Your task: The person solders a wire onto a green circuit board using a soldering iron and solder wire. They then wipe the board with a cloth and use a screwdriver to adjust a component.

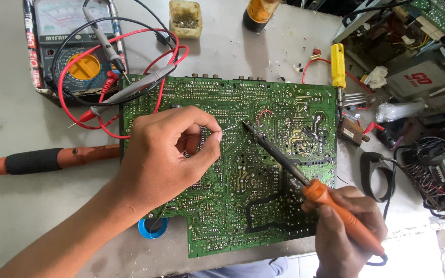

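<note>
Lying flat on the grey counter [6, 118]: green circuit board [243, 170], solder side up, speckled with shiny joints. Pinching thin solder wire [228, 128] over the board's middle: left hand [173, 149], curled. Gripping orange-handled soldering iron [305, 183] near the board's right lower edge: right hand [348, 226], dark tip touching the board's centre. Crowding the board's upper left corner: multimeter [73, 46] with red and black leads.

Green circuit board [263, 170] at centre; orange-handled soldering iron [336, 208] lower right; yellow-dialled multimeter [73, 46] with red and black leads upper left; grey tabletop [6, 123].
</note>
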